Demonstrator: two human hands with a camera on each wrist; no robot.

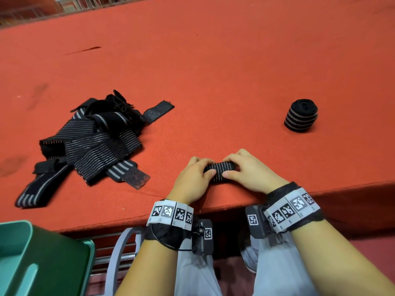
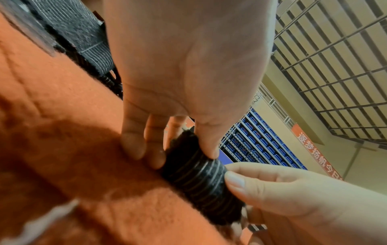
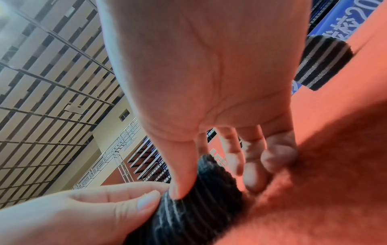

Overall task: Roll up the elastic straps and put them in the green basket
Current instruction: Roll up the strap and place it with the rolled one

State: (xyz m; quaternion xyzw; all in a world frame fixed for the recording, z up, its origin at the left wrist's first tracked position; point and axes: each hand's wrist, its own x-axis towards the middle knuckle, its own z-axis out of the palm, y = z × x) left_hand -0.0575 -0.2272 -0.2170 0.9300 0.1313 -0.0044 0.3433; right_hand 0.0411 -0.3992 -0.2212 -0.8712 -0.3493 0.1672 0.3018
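Left hand (image 1: 192,180) and right hand (image 1: 250,171) both pinching rolled strap (image 1: 220,170) on red desk (image 1: 213,71); loose straps pile (image 1: 94,133) at ten o'clock, finished roll (image 1: 301,115) at two, green basket (image 1: 42,259) at eight.

We see our left hand (image 2: 184,69) pinching one end of a black ribbed strap roll (image 2: 201,179) lying on orange felt (image 2: 62,149), our right hand (image 2: 293,195) pinching the other, loose straps (image 2: 83,33) behind.
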